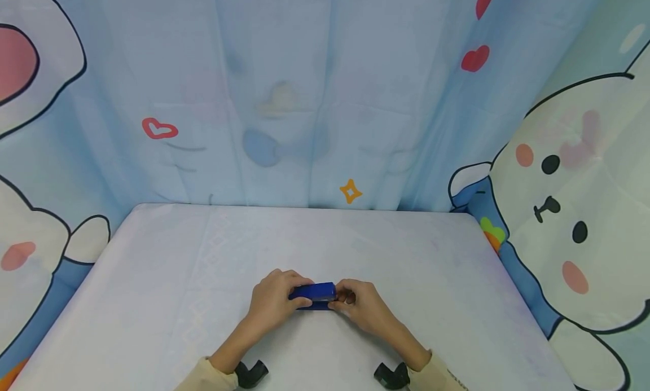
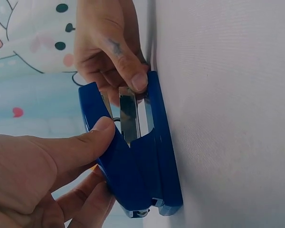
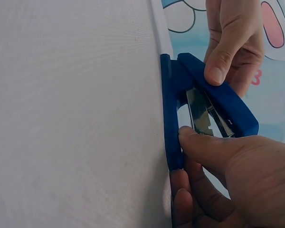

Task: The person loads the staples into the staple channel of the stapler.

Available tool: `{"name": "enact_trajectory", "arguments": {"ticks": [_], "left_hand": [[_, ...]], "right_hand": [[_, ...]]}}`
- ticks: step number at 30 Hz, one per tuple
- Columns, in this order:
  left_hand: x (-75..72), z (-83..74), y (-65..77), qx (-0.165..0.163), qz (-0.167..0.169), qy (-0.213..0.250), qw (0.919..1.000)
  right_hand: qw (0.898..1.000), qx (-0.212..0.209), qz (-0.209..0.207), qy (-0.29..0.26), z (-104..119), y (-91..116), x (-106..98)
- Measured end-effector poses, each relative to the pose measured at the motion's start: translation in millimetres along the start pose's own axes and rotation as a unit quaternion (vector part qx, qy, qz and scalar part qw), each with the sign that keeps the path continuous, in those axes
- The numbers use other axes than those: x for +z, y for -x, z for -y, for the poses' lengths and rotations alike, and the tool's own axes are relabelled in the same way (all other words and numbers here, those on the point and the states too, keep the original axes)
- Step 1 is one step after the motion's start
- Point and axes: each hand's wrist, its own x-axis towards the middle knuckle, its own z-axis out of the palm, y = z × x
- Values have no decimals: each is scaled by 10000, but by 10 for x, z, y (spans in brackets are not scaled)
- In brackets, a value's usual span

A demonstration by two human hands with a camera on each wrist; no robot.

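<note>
A blue stapler point(image 1: 317, 293) stands on the white table, its top cover point(image 2: 126, 173) tilted up from the base point(image 3: 171, 114). Between cover and base the metal staple magazine point(image 2: 128, 114) shows. My left hand point(image 1: 274, 299) grips the cover, thumb on one side and fingers on the other. At the stapler's front end is my right hand point(image 1: 364, 306), its thumb on the tip of the base and its fingers curled at and under that end. Part of the front end is hidden by the right hand's fingers.
The white table point(image 1: 406, 250) reaches back to a light blue curtain point(image 1: 304, 52) printed with hearts and cartoon animals. A black wrist-camera mount point(image 1: 251, 374) sits at the left wrist, and another mount point(image 1: 392, 376) at the right.
</note>
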Motion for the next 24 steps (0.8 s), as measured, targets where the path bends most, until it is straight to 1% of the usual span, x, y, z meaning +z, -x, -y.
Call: {"name": "enact_trajectory", "arguments": {"ticks": [14,24], "left_hand": [[-4,-65,24,62,37,-158,9998],[-4,-83,24,30,138,-311,9994]], "right_hand": [[10000,-24,-29,28,7,10,13],[10000,8,13,-8,-1,3,3]]}}
